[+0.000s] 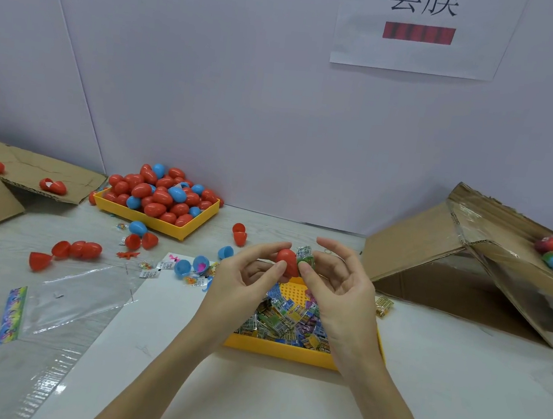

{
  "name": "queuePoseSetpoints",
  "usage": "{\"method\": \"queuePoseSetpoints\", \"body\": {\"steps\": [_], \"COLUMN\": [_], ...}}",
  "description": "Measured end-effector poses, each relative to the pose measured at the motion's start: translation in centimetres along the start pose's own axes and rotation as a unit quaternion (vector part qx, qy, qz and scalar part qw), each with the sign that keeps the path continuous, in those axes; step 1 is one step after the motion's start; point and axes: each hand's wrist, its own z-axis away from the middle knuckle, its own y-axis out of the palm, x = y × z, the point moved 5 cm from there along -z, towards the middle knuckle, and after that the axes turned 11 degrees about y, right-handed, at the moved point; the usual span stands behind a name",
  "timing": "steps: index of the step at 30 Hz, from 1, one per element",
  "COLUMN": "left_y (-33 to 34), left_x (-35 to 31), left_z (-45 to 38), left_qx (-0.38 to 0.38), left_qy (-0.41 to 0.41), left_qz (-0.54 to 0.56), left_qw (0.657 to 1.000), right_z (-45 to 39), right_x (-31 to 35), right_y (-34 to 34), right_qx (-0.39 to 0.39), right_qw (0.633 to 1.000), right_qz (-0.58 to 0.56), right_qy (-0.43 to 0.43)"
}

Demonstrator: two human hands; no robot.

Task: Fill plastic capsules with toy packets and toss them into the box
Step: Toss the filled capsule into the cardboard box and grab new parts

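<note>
In the head view, a smooth red plastic capsule half (285, 261) is pinched between thumb and fingertips of the left hand (242, 284), above the yellow tray of printed foil packets (281, 347). A crinkled green toy packet (306, 258) is pinched by the right hand (338, 285) and lies touching the capsule's right side, apparently at its open mouth. The cardboard box (491, 247), already holding glossy filled capsules, lies well to the right, nearer the right hand.

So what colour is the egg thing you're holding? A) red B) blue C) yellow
A: the capsule pinched by the left hand is red, and the right hand presses a green toy packet against it.
</note>
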Motion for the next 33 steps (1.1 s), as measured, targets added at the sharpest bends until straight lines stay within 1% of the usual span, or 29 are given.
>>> {"method": "queuePoseSetpoints", "body": {"steps": [5,12,18,24,26,29,31,33], "left_y": [0.1,0.0,0.1,0.0,-0.1,0.1,0.1,-0.2], "left_x": [0.2,0.4,0.4,0.2,0.1,-0.3,-0.6,-0.7], "left_z": [0.0,0.0,0.1,0.1,0.1,0.0,-0.2,-0.2], "left_qx": [-0.005,-0.009,-0.017,-0.04,-0.039,0.003,0.02,0.02], "left_qy": [-0.008,-0.013,0.003,0.043,0.062,0.101,0.133,0.154], "left_qz": [0.003,0.022,0.019,-0.005,-0.014,-0.045,-0.08,-0.102], "left_qw": [1.0,1.0,1.0,0.998,0.997,0.994,0.988,0.983], "right_z": [0.0,0.1,0.2,0.3,0.2,0.1,0.2,0.6], "right_x": [0.0,0.1,0.1,-0.4,-0.7,-1.3,-1.4,-1.3], "right_y": [-0.2,0.1,0.3,0.4,0.3,0.2,0.7,1.3], "right_qx": [-0.014,-0.004,0.001,-0.005,-0.009,0.011,0.066,0.123], "right_qw": [1.0,1.0,1.0,1.0,0.999,0.988,0.964,0.926], "right_qz": [0.006,0.013,0.018,0.021,0.011,-0.078,-0.162,-0.236], "right_qy": [-0.006,-0.009,-0.005,0.016,0.045,0.131,0.2,0.268]}}
